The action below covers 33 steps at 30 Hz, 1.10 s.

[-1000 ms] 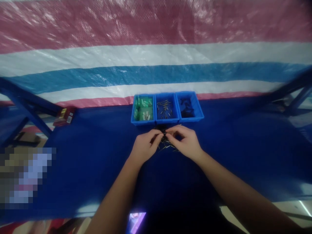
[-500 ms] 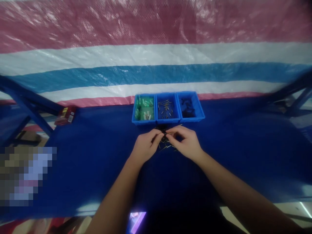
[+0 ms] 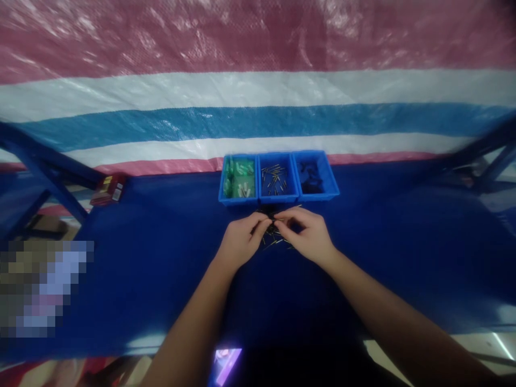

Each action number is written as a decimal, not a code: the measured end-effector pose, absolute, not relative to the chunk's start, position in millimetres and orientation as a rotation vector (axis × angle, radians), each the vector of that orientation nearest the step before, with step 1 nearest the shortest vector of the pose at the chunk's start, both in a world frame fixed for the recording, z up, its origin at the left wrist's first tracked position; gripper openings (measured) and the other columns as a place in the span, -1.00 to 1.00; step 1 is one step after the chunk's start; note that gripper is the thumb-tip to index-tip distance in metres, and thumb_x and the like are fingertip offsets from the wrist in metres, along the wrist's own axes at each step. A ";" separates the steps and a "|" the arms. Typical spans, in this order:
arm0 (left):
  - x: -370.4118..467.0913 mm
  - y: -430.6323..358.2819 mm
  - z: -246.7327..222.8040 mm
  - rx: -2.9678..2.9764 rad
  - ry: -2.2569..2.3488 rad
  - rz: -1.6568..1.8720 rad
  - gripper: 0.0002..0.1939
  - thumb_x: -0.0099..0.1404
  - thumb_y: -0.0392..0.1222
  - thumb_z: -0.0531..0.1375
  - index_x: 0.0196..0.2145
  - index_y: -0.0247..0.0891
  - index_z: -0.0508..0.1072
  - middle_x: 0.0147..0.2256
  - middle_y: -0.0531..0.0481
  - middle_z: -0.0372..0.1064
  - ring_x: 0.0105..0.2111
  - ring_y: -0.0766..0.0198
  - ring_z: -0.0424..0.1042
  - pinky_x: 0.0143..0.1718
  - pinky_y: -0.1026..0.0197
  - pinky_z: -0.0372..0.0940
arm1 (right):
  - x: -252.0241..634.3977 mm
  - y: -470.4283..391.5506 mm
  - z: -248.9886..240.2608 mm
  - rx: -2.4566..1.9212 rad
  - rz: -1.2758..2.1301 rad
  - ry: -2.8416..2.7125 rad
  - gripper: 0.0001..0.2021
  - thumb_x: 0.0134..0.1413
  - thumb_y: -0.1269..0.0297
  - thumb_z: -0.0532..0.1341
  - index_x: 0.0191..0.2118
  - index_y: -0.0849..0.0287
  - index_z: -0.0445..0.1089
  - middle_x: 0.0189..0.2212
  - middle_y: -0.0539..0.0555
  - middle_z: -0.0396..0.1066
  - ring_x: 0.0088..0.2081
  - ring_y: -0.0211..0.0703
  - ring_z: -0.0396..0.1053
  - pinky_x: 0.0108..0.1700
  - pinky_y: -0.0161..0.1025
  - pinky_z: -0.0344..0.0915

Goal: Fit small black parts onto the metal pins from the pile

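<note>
My left hand (image 3: 243, 239) and my right hand (image 3: 308, 234) meet over a small pile of thin metallic pieces (image 3: 274, 240) on the blue table. Fingers and thumb of each hand are pinched together, fingertips nearly touching. What they grip is too small and dark to make out. Just beyond the hands stand three joined blue bins: the left bin (image 3: 237, 202) holds green and clear pieces, the middle bin (image 3: 278, 199) thin brass-coloured pins, the right bin (image 3: 318, 197) dark pieces.
A red box (image 3: 108, 190) sits at the table's left back corner, beside a blue metal frame (image 3: 52, 161). Another blue frame (image 3: 484, 148) stands at the right. Striped sheeting (image 3: 258, 88) hangs behind the blue table (image 3: 169, 231). A lit screen (image 3: 227, 366) shows at the bottom edge.
</note>
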<state>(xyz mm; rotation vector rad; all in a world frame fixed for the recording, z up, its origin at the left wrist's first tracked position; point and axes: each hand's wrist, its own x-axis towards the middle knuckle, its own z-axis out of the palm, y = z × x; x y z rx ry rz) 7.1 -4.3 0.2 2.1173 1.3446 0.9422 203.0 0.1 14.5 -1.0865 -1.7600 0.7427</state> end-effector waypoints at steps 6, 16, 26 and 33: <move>10.3 -5.4 -1.9 2.078 1.320 1.063 -0.82 0.39 -0.17 0.20 -0.08 -0.17 0.53 -0.46 0.12 0.48 -0.51 0.42 0.43 -0.36 0.37 0.34 | 203.6 0.4 14.0 -1.137 0.777 -1.723 -0.90 0.13 0.36 0.31 -0.22 0.12 0.55 -0.37 0.04 0.55 -0.44 -0.25 0.45 -0.35 -0.26 0.44; 7.3 -5.1 1.4 2.096 1.329 0.966 -0.80 0.45 -0.12 0.12 -0.21 -0.20 0.53 -0.38 0.07 0.53 -0.45 0.37 0.47 -0.39 0.34 0.31 | 203.2 0.4 13.9 -1.058 0.758 -1.783 -0.91 0.12 0.37 0.31 -0.24 0.09 0.55 -0.40 0.01 0.54 -0.42 -0.23 0.45 -0.34 -0.24 0.44; 9.5 -4.7 -1.6 2.091 1.311 1.046 -0.84 0.42 -0.17 0.17 -0.12 -0.17 0.54 -0.36 0.07 0.54 -0.44 0.38 0.48 -0.34 0.35 0.35 | 203.9 0.9 12.1 -1.109 0.801 -1.727 -0.90 0.12 0.37 0.32 -0.22 0.11 0.56 -0.36 0.03 0.56 -0.40 -0.23 0.46 -0.33 -0.25 0.45; 6.3 -4.3 1.0 2.127 1.345 0.935 -0.78 0.46 -0.09 0.12 -0.22 -0.20 0.52 -0.40 0.07 0.53 -0.45 0.36 0.48 -0.39 0.32 0.30 | 202.4 -0.2 13.9 -1.080 0.751 -1.763 -0.89 0.12 0.37 0.31 -0.22 0.09 0.56 -0.40 0.01 0.54 -0.42 -0.23 0.45 -0.33 -0.25 0.46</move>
